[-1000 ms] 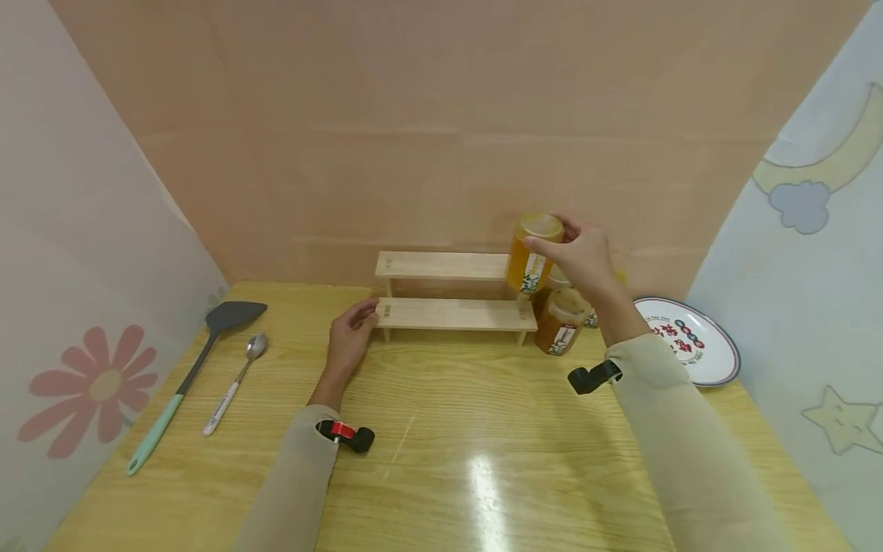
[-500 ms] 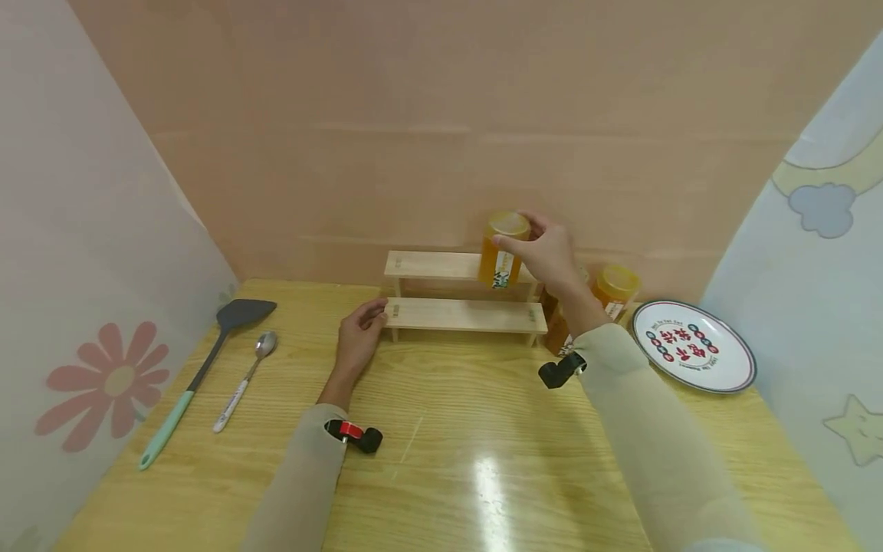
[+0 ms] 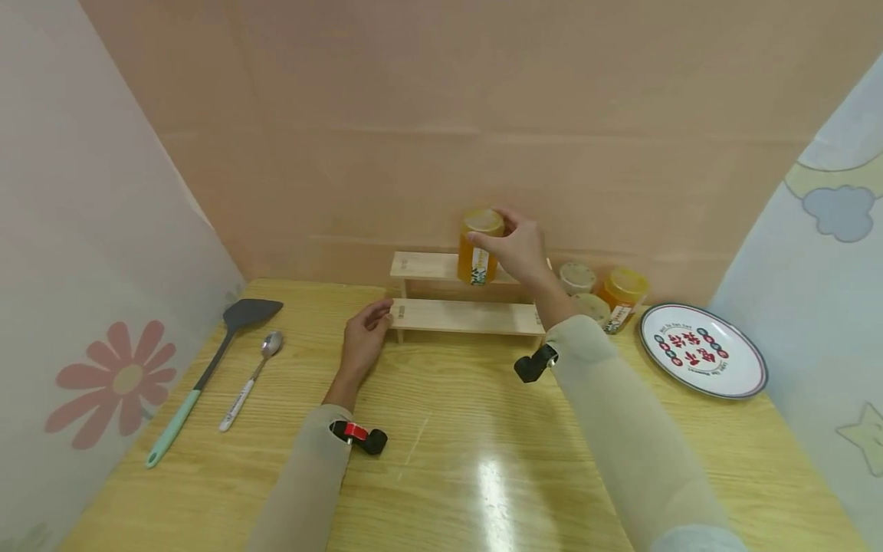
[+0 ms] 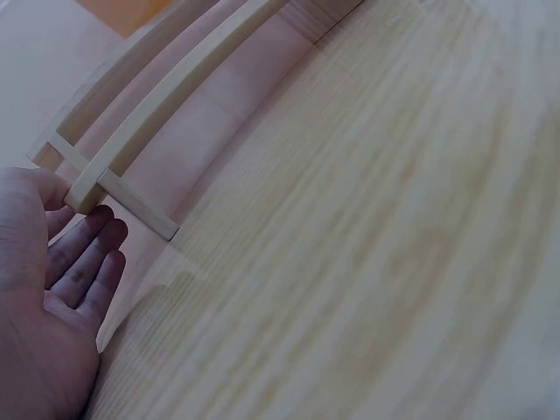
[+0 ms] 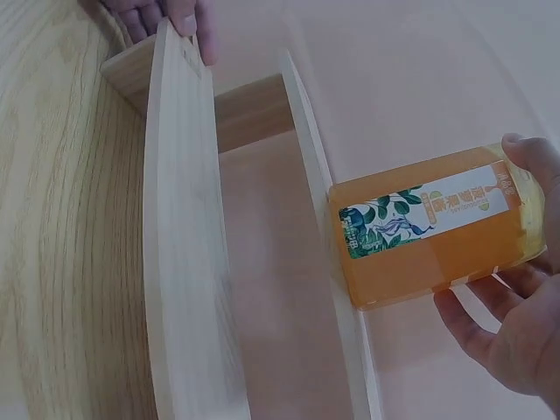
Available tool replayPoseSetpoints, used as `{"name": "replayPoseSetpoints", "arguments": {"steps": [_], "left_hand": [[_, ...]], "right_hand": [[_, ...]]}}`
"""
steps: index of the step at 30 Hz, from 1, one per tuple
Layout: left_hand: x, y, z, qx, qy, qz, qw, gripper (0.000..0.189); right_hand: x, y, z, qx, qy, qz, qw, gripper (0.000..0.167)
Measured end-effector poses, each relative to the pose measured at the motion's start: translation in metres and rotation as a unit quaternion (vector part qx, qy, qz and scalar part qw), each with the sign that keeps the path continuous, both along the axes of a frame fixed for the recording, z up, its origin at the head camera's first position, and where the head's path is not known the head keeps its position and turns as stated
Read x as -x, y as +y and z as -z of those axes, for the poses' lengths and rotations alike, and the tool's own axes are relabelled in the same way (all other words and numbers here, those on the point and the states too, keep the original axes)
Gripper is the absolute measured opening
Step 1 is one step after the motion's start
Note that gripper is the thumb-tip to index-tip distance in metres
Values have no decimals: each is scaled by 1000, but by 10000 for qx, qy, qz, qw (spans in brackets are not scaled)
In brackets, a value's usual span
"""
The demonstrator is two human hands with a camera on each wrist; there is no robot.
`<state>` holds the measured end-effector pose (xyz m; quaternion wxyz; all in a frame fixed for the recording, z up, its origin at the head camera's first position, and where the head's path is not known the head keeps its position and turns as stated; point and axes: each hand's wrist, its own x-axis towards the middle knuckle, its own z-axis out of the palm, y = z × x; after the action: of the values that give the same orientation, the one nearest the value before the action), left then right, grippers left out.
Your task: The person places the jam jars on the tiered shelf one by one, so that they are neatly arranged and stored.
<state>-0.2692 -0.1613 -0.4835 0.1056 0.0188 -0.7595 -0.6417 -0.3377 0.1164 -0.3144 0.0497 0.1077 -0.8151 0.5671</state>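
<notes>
My right hand [image 3: 522,251] grips a jar of amber honey [image 3: 477,257] near its yellow lid. The jar is upright, its base right at the upper tier [image 3: 429,265] of a two-tier wooden rack. In the right wrist view, the label with green leaves on the honey jar [image 5: 429,214] shows, fingers below and thumb above. My left hand [image 3: 363,339] pinches the left end of the rack's lower tier [image 3: 462,316]. The left wrist view has the left hand [image 4: 52,289] with thumb and index finger at that board end, the other fingers below it.
Right of the rack stand a honey jar [image 3: 624,287] with a yellow lid and two jars with pale lids [image 3: 576,276], partly behind my right arm. A white plate [image 3: 704,353] lies farther right. On the left lie a spatula [image 3: 214,360] and a spoon [image 3: 251,379]. A wall rises behind the rack.
My right hand has carried the honey jar leftward from above the other jars to the middle of the upper tier. The left hand keeps its place at the rack's end; the view has shifted slightly.
</notes>
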Motion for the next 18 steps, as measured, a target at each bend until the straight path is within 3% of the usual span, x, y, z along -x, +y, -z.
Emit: {"name": "replayPoseSetpoints", "arguments": {"steps": [3, 8, 10, 15, 18], "left_hand": [[-2, 2, -3, 61, -32, 53, 10000, 35], [-16, 8, -23, 142, -12, 117, 9998, 35], [-16, 8, -21, 124, 63, 106, 9998, 35], [-4, 1, 1, 106, 247, 53, 9996, 32], [-4, 0, 1, 158, 255, 12, 9995, 31]], "right_hand": [[2, -6, 1, 15, 98, 3, 10000, 59], [1, -16, 2, 82, 213, -54, 9997, 62], [0, -18, 2, 62, 211, -67, 9997, 65], [-2, -17, 3, 219, 52, -267, 9994, 71], [-5, -11, 6, 400, -4, -424, 9983, 71]]}}
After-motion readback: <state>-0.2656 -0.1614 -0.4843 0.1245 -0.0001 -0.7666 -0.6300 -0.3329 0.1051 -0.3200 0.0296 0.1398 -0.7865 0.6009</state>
